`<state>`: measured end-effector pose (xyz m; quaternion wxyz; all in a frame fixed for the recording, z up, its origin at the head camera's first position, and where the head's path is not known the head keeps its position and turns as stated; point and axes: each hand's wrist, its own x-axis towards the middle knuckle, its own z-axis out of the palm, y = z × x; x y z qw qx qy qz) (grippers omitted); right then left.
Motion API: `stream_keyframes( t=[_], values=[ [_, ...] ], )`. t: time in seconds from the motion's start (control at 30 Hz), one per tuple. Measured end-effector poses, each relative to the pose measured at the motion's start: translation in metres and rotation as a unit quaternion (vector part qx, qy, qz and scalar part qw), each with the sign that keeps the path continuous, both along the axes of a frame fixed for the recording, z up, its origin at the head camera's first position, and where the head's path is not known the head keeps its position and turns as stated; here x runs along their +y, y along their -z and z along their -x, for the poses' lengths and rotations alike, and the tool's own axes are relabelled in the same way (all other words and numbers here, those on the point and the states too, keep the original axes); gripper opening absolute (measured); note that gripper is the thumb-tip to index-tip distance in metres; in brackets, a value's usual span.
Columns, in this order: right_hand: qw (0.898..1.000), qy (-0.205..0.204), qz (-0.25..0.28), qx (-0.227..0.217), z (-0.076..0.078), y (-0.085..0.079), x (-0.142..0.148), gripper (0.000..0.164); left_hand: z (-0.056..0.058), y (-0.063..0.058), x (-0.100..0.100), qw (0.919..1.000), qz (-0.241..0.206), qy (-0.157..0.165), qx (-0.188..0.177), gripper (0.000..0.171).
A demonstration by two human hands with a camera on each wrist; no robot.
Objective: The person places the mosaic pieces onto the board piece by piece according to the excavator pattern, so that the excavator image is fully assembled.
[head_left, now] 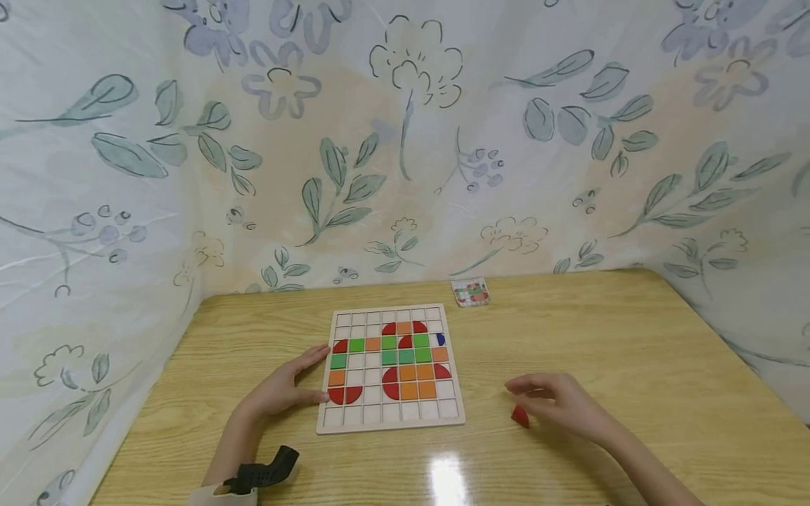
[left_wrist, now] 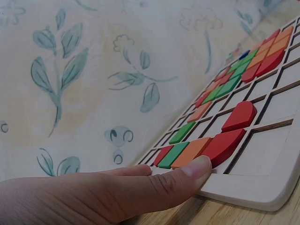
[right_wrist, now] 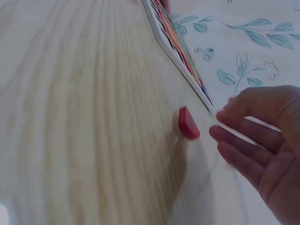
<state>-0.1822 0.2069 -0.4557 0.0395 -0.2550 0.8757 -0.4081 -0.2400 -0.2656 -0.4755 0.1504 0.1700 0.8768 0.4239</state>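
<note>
A square wooden grid board [head_left: 373, 416] lies on the table, partly filled with red quarter-circle, green and orange pieces and a blue one. My left hand [head_left: 287, 385] is at its left edge, fingers extended; in the left wrist view, the left thumb [left_wrist: 176, 180] touches the rim beside a red piece [left_wrist: 225, 146]. Right of the board, my right hand [head_left: 563, 406] hovers with loosely bent fingers and holds nothing. Just below its fingertips a loose red quarter-circle piece [head_left: 520, 416] lies on the table. The right wrist view shows a gap between this red piece [right_wrist: 188, 123] and the fingers.
A small printed card [head_left: 470, 292] with a coloured grid pattern lies behind the board, near the table's back edge. Floral cloth [head_left: 418, 140] hangs behind the wooden table [head_left: 633, 337] and at its sides. A black strap-like part [head_left: 266, 472] sits at the left wrist.
</note>
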Motion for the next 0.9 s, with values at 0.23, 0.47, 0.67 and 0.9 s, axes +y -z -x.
stream_keyframes(
  t=[0.23, 0.47, 0.67, 0.9],
  values=[
    [0.996, -0.083, 0.003, 0.027, -0.005, 0.008, 0.007, 0.031, -0.001, -0.002, 0.000, 0.9999, -0.006, -0.007, -0.011, 0.083],
    [0.992, -0.089, -0.012, 0.089, -0.004, 0.015, 0.002, 0.033, -0.001, -0.002, 0.000, 0.9999, -0.010, -0.002, -0.008, 0.082],
    [0.993, -0.077, -0.018, 0.088, -0.003, 0.018, -0.006, 0.033, -0.001, -0.002, 0.001, 1.0000, -0.002, -0.001, 0.000, 0.082],
    [0.992, -0.078, -0.002, 0.098, -0.003, 0.022, -0.012, 0.032, -0.001, 0.000, 0.001, 1.0000, 0.006, -0.001, 0.008, 0.083]
  ],
)
